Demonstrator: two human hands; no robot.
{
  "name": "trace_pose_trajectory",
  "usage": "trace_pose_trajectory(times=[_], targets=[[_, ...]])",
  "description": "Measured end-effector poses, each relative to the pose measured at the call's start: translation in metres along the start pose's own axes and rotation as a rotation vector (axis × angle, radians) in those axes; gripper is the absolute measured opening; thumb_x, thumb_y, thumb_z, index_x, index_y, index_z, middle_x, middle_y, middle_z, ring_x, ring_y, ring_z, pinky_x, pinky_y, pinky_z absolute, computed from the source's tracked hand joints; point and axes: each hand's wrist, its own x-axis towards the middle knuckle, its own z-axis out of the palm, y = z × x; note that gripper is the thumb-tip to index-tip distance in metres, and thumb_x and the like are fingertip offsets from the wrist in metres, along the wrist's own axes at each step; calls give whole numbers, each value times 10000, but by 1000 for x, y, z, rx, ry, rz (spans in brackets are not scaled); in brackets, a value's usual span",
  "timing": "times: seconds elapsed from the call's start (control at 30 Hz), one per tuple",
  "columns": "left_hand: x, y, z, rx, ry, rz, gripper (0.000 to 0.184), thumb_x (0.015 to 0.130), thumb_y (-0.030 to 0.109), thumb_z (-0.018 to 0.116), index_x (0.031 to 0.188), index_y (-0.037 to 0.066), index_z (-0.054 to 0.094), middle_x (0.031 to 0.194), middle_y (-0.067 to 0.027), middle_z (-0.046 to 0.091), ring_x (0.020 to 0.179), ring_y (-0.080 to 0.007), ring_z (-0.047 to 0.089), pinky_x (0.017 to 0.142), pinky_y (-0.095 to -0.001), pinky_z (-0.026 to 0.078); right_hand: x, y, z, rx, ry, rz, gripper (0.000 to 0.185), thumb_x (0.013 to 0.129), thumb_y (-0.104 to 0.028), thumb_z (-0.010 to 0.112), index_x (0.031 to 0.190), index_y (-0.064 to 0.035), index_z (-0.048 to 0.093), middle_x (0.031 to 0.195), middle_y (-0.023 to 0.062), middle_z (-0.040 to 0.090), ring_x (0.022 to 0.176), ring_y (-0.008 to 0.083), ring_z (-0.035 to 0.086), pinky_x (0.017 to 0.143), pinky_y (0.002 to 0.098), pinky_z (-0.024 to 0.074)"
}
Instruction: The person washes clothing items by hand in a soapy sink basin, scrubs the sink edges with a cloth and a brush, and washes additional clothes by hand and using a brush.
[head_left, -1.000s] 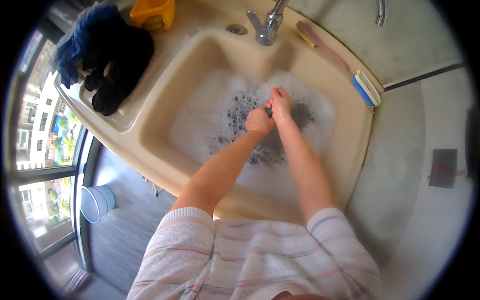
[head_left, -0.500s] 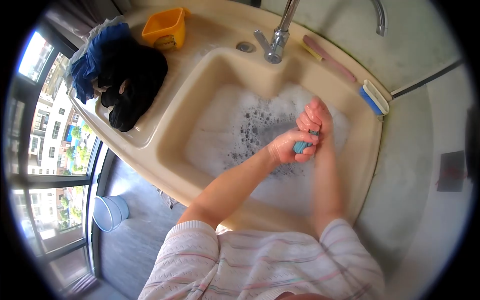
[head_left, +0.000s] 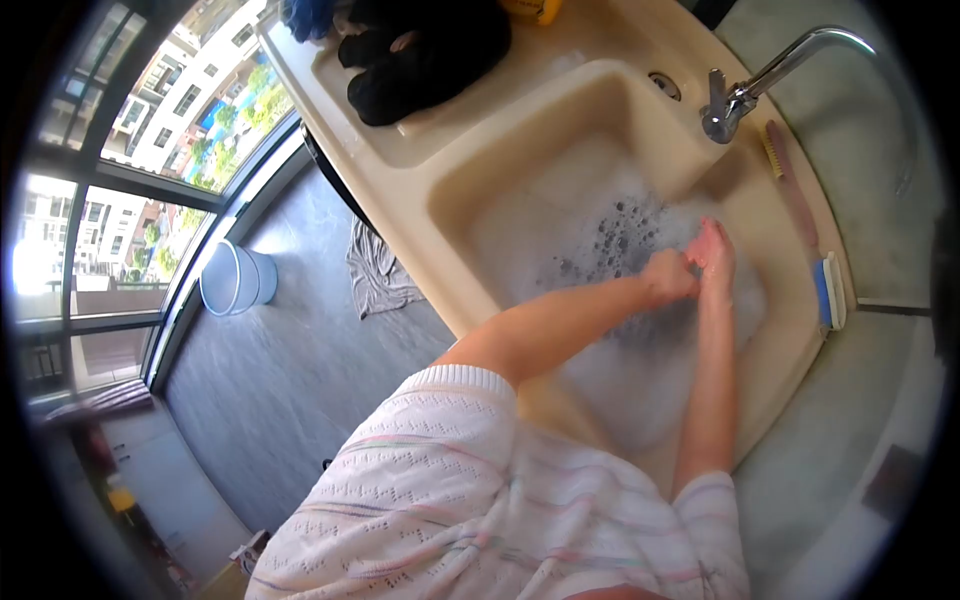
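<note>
Clothes (head_left: 430, 60) lie outside suds (head_left: 620, 390) at eleven o'clock; your left hand (head_left: 668, 277) curls closed, right hand (head_left: 714, 258) partly open, grip contents unclear.

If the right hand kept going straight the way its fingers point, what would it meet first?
Probably the sink's inner wall on the faucet side; the right hand's height is unclear, so it might pass over.

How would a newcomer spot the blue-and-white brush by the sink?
Find the beige sink, then the metal tap behind it. Follow the ledge along the wall past the long pink brush. The blue-and-white brush lies by its handle end, set apart by its short, chunky body and blue side.
</note>
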Motion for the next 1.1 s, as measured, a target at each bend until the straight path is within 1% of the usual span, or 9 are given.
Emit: trace_pose_trajectory(times=[0.2,0.5,0.53,0.63,0.7,0.83,0.87,0.97,1.1], targets=[[-1,-2,-4,246,56,-150,342,648,244,597,945,78,623,915,-155,615,895,-289,587,776,-355,465,-1,16,7,-52,117,2,135,835,-162,525,870,-35,495,493,-34,301,416,77,285,412,248,283],[-2,12,-9,194,-21,-54,346,634,271,627,915,69,619,890,-160,613,892,-283,581,759,-366,459,9,-5,-10,-19,10,93,145,829,-174,542,907,-60,499,532,-28,315,456,100,324,454,249,346],[7,2,1,151,12,102,288,661,284,634,802,36,594,710,-137,602,669,-244,608,554,-342,471,10,-12,-15,-11,-42,132,149,831,-176,541,921,-66,499,536,-27,316,460,100,328,465,245,357],[-5,28,-6,-466,-501,-72,237,727,270,607,655,66,511,533,-59,489,404,-137,453,348,-261,319,-37,-62,24,264,-29,72,193,824,-190,559,974,-91,488,554,-27,328,471,89,340,496,245,386],[-13,31,-1,-838,-865,-171,243,757,253,590,621,105,453,497,-12,413,366,-82,324,336,-214,210,-55,-62,31,389,-96,-31,180,837,-195,546,976,-102,478,562,-34,341,474,80,360,503,243,398],[-14,25,6,-1073,-1227,-193,250,768,240,585,612,123,427,482,-6,397,343,-60,259,335,-191,166,-42,-45,-2,683,-899,-219,122,867,-197,503,944,-108,470,543,-55,349,448,49,377,464,211,397],[-15,25,5,-1042,-1229,-205,228,750,203,598,618,122,431,481,-11,396,342,-61,262,333,-195,168,-44,-48,1,688,-950,-205,83,890,-176,453,918,-98,463,500,-68,320,393,26,341,389,175,336],[-21,29,-1,-926,-993,-237,209,696,103,620,618,109,426,479,-12,385,339,-73,275,324,-212,178,-52,-65,1,261,-558,3,98,883,-171,467,932,-87,467,465,-72,277,353,18,265,338,176,256],[-22,30,5,-694,-490,-216,181,610,-3,614,589,80,455,489,-41,417,338,-97,318,308,-250,198,-49,-60,15,78,-241,79,111,878,-168,478,940,-75,477,457,-70,263,350,32,223,336,192,227]])
